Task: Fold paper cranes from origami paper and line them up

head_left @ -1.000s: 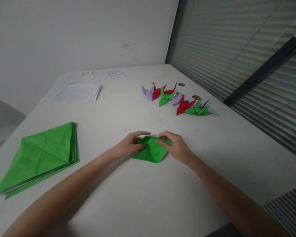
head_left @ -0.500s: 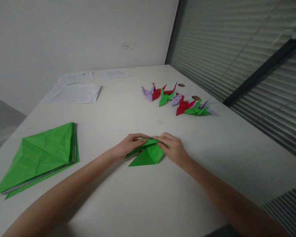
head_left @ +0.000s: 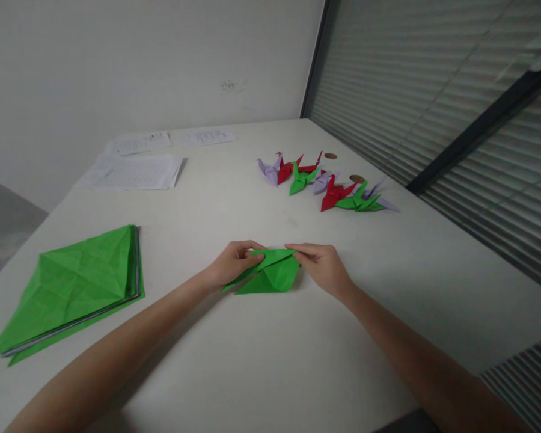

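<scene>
A partly folded sheet of green origami paper (head_left: 277,275) is held between my two hands over the white table. My left hand (head_left: 235,261) pinches its upper left part, thumb on the near side and fingers behind. At the upper right corner my right hand (head_left: 323,264) grips the edge between thumb and forefinger. The top flap is folded over along a slanting line, and the lower flap hangs open toward me. Part of the back layer is hidden behind the left fingers.
On the left lies a stack of folded green paper (head_left: 79,270) with greyish layers between. Several paper cranes (head_left: 304,179) in red, green and lilac stand at the back right. Printed sheets (head_left: 133,172) lie at the far left. Window blinds (head_left: 433,90) border the right side.
My right hand has shifted slightly right, to the paper's upper corner. The top flap now shows flatter and wider, and the lower edge has risen a little. My left hand keeps its hold.
</scene>
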`<action>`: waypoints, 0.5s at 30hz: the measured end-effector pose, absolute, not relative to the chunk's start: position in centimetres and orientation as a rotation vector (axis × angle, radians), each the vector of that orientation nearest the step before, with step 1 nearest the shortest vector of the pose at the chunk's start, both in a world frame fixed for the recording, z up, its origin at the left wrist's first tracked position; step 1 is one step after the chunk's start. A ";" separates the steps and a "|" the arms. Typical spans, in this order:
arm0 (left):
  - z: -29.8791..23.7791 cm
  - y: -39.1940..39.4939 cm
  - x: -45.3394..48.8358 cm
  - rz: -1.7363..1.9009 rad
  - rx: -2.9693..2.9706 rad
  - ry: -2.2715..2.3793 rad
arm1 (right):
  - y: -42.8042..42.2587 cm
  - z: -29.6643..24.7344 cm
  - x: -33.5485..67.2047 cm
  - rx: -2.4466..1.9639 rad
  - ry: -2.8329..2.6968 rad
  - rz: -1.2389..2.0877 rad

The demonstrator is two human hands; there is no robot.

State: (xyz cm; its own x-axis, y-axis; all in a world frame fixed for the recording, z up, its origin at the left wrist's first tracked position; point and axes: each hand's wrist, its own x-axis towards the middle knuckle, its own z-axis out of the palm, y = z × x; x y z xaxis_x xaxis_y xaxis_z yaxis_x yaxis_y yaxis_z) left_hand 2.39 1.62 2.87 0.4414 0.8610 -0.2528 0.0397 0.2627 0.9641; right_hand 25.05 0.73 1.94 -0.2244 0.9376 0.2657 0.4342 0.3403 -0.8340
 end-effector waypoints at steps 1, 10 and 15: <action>2.8 1.7 2.4 0.689 1.182 0.974 | 0.8 1.9 25.1 -1.224 -1.781 0.834; 2.2 2.0 2.1 0.787 1.376 0.967 | 0.8 2.7 24.7 -1.145 -1.559 1.184; 2.4 1.7 2.3 0.786 1.479 0.914 | 1.0 2.5 24.7 -1.199 -1.562 1.086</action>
